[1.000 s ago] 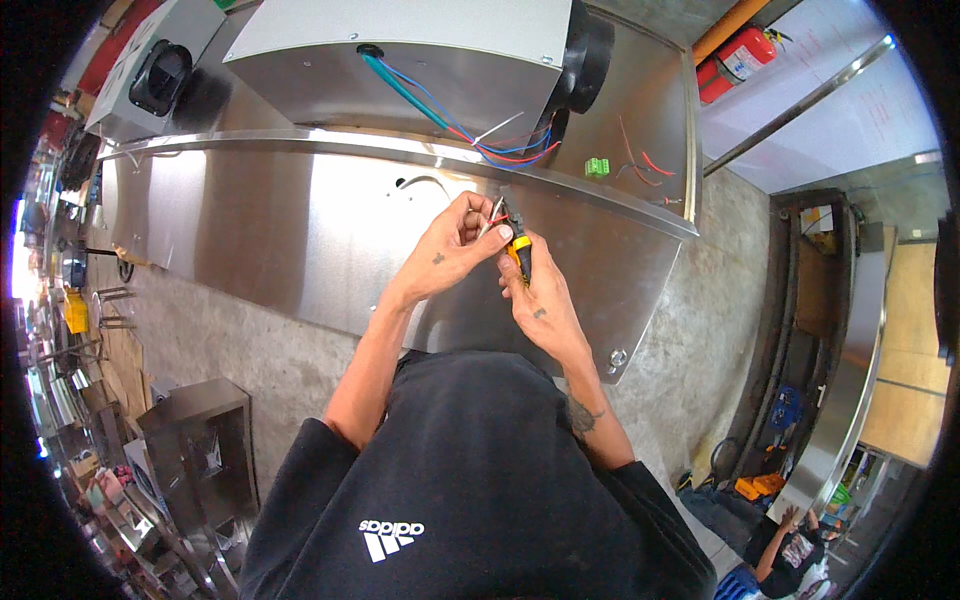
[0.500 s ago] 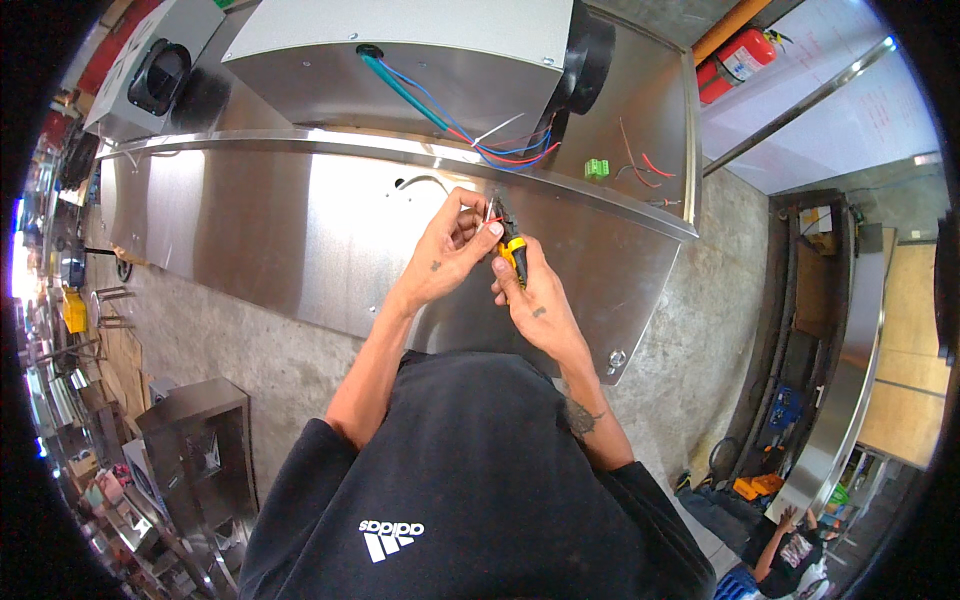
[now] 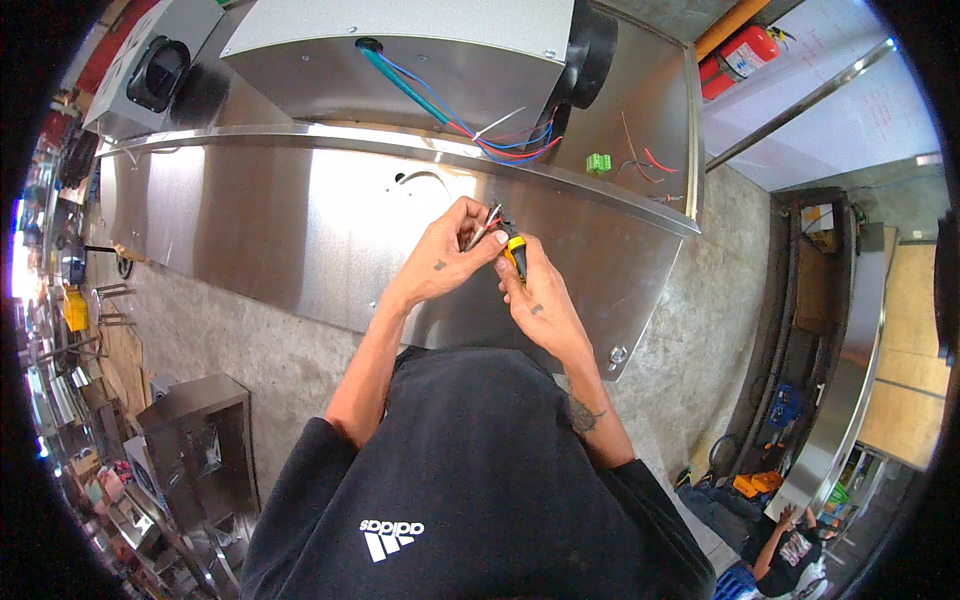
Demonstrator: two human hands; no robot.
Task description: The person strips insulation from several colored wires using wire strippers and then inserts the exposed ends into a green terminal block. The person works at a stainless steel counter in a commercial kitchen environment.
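Left hand [image 3: 450, 250] — fingers pinched on cable [image 3: 480, 235], red wire [image 3: 494, 222] at fingertips; right hand [image 3: 537, 288] — fingers curled round pliers [image 3: 516, 246], head beside wire.

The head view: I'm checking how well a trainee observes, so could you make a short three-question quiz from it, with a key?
1. Which hand grips the yellow-and-black tool?
2. True or false: in the picture, the green connector block lies to the left of the loose red wire.
3. What does the left hand pinch? A) a fire extinguisher; B) a pale cable; C) a roll of tape.

Key: 1. the right hand; 2. true; 3. B.
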